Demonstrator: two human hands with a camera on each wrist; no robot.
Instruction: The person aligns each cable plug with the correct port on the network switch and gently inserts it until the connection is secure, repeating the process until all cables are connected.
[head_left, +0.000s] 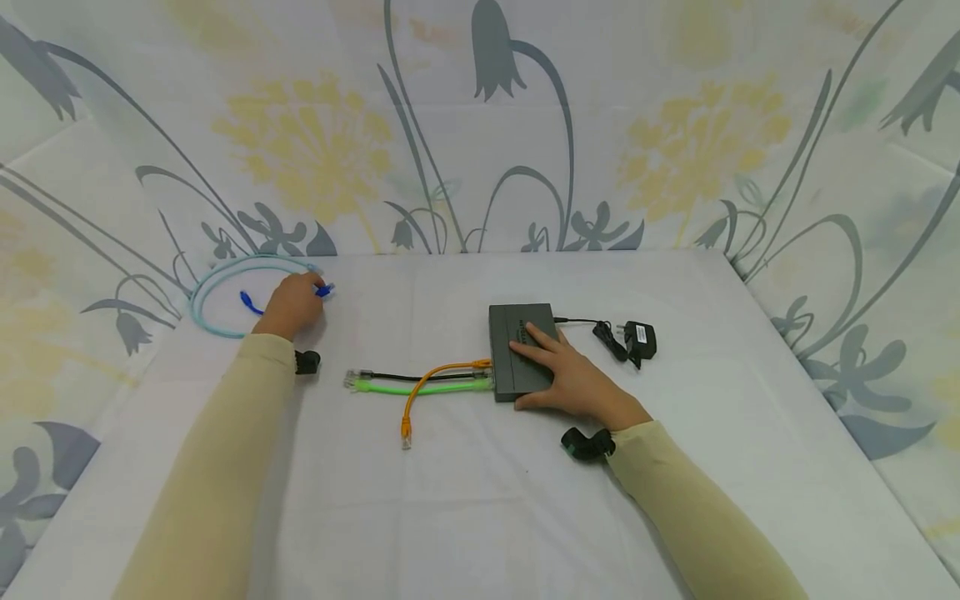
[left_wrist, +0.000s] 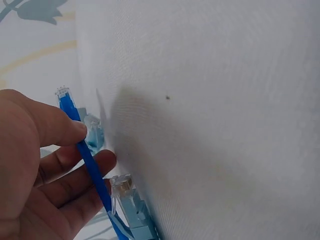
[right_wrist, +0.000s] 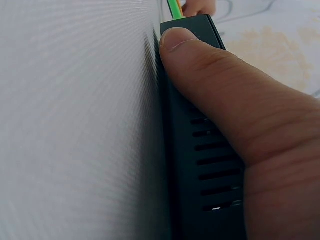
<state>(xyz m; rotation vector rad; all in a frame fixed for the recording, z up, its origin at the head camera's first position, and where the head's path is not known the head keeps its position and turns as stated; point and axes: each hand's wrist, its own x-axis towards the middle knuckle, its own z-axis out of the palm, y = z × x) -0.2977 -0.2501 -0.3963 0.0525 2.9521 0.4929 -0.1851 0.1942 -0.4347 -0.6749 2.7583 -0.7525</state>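
Observation:
In the left wrist view, my left hand (head_left: 291, 307) pinches a blue Ethernet cable (left_wrist: 92, 167) between thumb and fingers, close behind its clear plug (left_wrist: 63, 92). Beside it are two light-blue plugs (left_wrist: 134, 207), belonging to the light-blue Ethernet cable (head_left: 197, 307) coiled at the table's far left. My right hand (head_left: 573, 375) rests on a dark grey network switch (head_left: 516, 354), fingers spread across its top and thumb along its near side. Orange (head_left: 407, 408), green (head_left: 420, 389) and black (head_left: 397, 377) Ethernet cables run from the switch's left side, their other ends loose.
A black power adapter (head_left: 641, 340) with a bundled cord (head_left: 609, 340) lies right of the switch, its lead running into it. White cloth covers the table (head_left: 420, 533). Flowered fabric (head_left: 450, 167) hangs behind and along both sides.

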